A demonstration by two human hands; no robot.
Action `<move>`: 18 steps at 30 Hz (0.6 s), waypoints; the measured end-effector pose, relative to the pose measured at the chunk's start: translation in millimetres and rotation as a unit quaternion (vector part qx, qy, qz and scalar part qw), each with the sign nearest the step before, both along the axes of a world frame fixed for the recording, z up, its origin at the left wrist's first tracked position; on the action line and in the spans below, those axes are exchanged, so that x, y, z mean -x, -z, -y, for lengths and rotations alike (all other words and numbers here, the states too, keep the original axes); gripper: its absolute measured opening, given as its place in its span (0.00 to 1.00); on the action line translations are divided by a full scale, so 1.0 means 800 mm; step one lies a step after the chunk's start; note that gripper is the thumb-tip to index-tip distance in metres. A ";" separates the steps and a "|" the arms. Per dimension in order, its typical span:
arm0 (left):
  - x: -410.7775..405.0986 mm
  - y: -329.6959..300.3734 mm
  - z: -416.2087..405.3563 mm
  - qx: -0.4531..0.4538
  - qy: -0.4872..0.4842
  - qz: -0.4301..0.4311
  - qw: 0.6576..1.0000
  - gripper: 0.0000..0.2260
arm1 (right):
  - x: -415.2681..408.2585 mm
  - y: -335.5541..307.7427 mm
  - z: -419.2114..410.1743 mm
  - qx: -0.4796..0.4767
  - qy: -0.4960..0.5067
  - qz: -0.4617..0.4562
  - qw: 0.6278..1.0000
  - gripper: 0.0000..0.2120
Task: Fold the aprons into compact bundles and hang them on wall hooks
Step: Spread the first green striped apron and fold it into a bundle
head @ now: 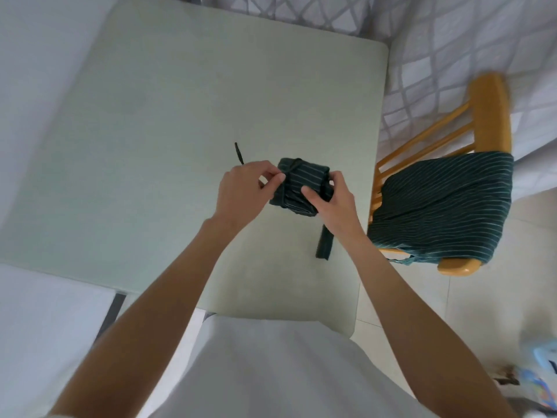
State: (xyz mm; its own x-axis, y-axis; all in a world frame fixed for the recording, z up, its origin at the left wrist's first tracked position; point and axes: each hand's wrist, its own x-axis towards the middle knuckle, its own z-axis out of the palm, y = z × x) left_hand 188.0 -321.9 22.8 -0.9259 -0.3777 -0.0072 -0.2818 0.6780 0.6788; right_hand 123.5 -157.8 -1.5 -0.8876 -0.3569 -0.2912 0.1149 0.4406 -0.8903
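Note:
A dark green striped apron, folded into a small bundle (pixel 301 182), lies on the pale table (pixel 150 146) just right of centre. My left hand (pixel 244 191) pinches its left edge, where a thin tie (pixel 239 153) sticks out beyond my fingers. My right hand (pixel 331 197) grips the bundle's right side, thumb on top. A wider strap (pixel 325 245) trails from under that hand toward the table's near edge. A second striped apron (pixel 446 206) lies spread over the seat of a wooden chair (pixel 488 116) to the right.
A white wall runs along the left of the table. A patterned white curtain (pixel 452 40) hangs behind the table and chair. Tiled floor shows at the right, with a blue object (pixel 542 366) at the lower right corner. No hooks are in view.

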 end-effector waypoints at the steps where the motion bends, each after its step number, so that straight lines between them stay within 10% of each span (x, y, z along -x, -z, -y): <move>1: -0.011 0.001 -0.001 -0.026 -0.041 -0.033 0.998 0.05 | -0.007 -0.003 0.015 0.056 0.022 0.046 0.997 0.15; 8: -0.028 0.047 0.043 0.011 -0.111 -0.105 0.988 0.05 | -0.022 0.038 0.098 0.181 0.078 0.279 0.940 0.17; 15: 0.020 0.123 0.044 -0.011 -0.110 0.057 0.992 0.07 | 0.015 0.100 0.115 0.065 0.167 0.239 0.954 0.20; 18: 0.028 0.144 0.033 -0.072 -0.117 0.039 0.990 0.07 | 0.022 0.113 0.103 -0.138 0.099 0.094 0.981 0.23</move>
State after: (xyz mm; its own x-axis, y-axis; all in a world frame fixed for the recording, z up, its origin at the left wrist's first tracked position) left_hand 165.7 -348.4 -92.8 -0.8080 -0.5712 -0.1445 -0.4747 0.4858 0.7339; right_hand 106.0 -240.2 -91.8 -0.8528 -0.0666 -0.5180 0.3742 0.6141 -0.6949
